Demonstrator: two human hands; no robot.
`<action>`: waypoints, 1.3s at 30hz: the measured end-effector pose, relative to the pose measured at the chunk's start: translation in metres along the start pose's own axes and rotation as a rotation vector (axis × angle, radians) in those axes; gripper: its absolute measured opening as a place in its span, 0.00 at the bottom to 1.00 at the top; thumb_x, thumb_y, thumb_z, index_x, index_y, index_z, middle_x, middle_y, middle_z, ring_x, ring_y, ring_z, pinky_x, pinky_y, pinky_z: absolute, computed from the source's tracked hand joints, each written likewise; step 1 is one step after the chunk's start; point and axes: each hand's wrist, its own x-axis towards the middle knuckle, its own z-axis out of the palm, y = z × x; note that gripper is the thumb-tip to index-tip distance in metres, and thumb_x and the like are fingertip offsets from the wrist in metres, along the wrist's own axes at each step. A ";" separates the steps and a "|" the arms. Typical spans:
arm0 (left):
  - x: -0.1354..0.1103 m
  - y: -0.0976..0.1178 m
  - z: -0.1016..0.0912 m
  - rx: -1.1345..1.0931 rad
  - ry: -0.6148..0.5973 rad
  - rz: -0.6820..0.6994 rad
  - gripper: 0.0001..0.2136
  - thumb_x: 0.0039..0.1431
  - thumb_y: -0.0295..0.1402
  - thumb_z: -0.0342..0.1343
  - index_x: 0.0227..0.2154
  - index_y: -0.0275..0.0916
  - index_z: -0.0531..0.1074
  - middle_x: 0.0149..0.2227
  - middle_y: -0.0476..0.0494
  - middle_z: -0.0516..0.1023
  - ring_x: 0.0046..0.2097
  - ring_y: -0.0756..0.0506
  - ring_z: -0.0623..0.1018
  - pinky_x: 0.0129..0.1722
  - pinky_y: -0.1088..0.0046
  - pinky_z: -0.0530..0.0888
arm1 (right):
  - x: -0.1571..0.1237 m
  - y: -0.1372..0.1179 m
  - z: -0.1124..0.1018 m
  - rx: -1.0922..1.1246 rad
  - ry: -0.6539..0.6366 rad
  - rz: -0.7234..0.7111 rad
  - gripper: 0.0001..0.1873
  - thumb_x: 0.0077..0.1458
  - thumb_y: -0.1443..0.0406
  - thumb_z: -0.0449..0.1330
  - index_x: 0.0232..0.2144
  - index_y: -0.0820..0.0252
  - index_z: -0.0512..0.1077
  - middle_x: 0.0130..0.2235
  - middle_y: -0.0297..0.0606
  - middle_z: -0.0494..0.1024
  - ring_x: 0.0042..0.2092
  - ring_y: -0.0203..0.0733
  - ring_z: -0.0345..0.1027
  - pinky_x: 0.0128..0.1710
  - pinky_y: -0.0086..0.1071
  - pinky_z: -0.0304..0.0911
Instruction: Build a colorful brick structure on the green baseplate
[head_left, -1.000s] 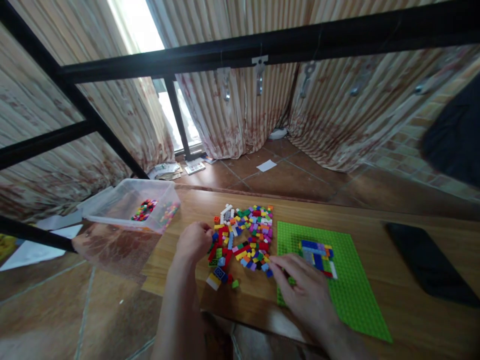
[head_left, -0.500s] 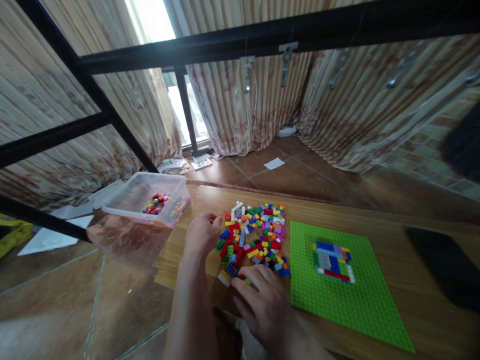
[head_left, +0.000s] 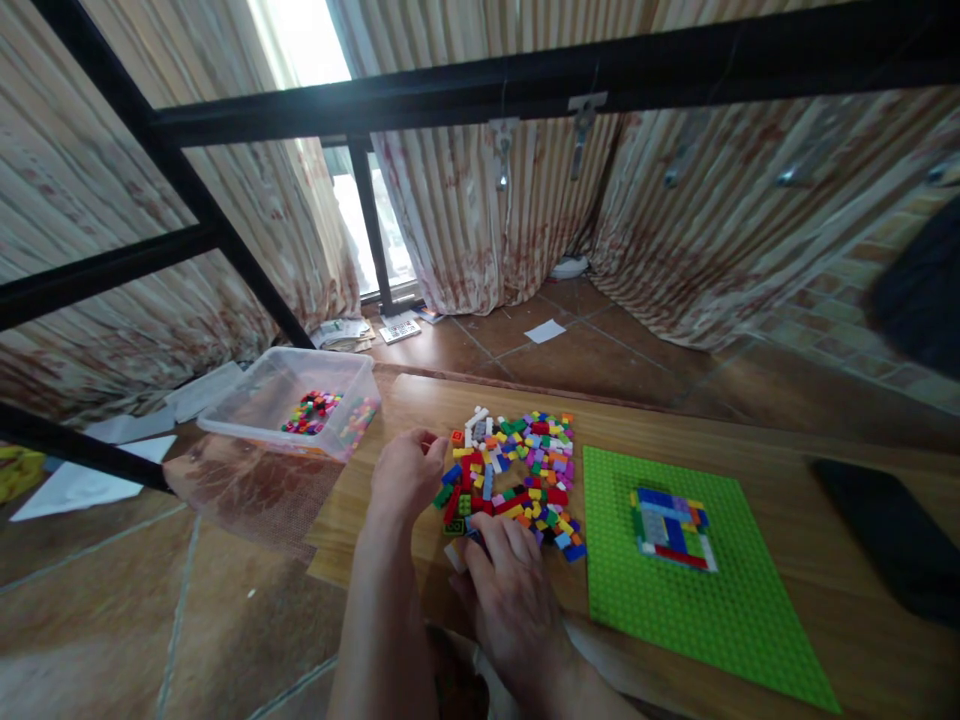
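Observation:
A spread of small loose toy bricks [head_left: 536,460] in many colours lies on the wooden table. At its left edge rests my left hand [head_left: 407,470], fingers curled inward; whatever may be inside them is hidden. My right hand [head_left: 506,575] is at the near edge of the pile, its fingers closed around a dark blue brick [head_left: 475,537] that is mostly covered. A dark green brick [head_left: 453,527] and a pale brick [head_left: 452,556] lie beside those fingertips. To the right, a green baseplate [head_left: 709,640] carries a low, roughly square build [head_left: 673,528] of coloured bricks.
A clear plastic bin [head_left: 247,400] with more bricks stands left of the wooden table [head_left: 405,395]. A black flat object [head_left: 877,520] lies at the table's right. A dark metal frame [head_left: 450,95] crosses above, before curtains [head_left: 480,220]. Papers [head_left: 97,480] lie on the floor.
My right hand has moved slightly up and left, closing over the dark blue brick that lay in plain sight. My left hand stays at the pile's left edge. The view has shifted slightly.

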 end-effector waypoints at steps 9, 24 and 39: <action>-0.001 0.002 0.001 -0.034 -0.007 0.021 0.14 0.56 0.39 0.49 0.34 0.37 0.77 0.32 0.42 0.80 0.32 0.46 0.76 0.28 0.75 0.65 | -0.002 0.008 0.005 -0.001 0.059 -0.083 0.11 0.60 0.73 0.50 0.36 0.59 0.71 0.44 0.43 0.74 0.44 0.48 0.63 0.48 0.47 0.57; -0.038 0.068 0.027 -1.037 -0.574 0.339 0.14 0.49 0.37 0.62 0.38 0.35 0.75 0.33 0.44 0.78 0.33 0.49 0.75 0.34 0.75 0.72 | 0.029 0.063 -0.062 0.953 0.415 0.670 0.16 0.59 0.55 0.54 0.31 0.60 0.73 0.23 0.30 0.67 0.26 0.35 0.61 0.26 0.28 0.59; -0.061 0.094 0.054 -0.451 -0.286 0.658 0.09 0.59 0.32 0.51 0.35 0.41 0.77 0.32 0.45 0.76 0.35 0.46 0.74 0.36 0.74 0.67 | 0.020 0.100 -0.088 0.655 0.419 0.388 0.07 0.57 0.64 0.57 0.36 0.55 0.76 0.35 0.37 0.78 0.38 0.39 0.71 0.38 0.34 0.67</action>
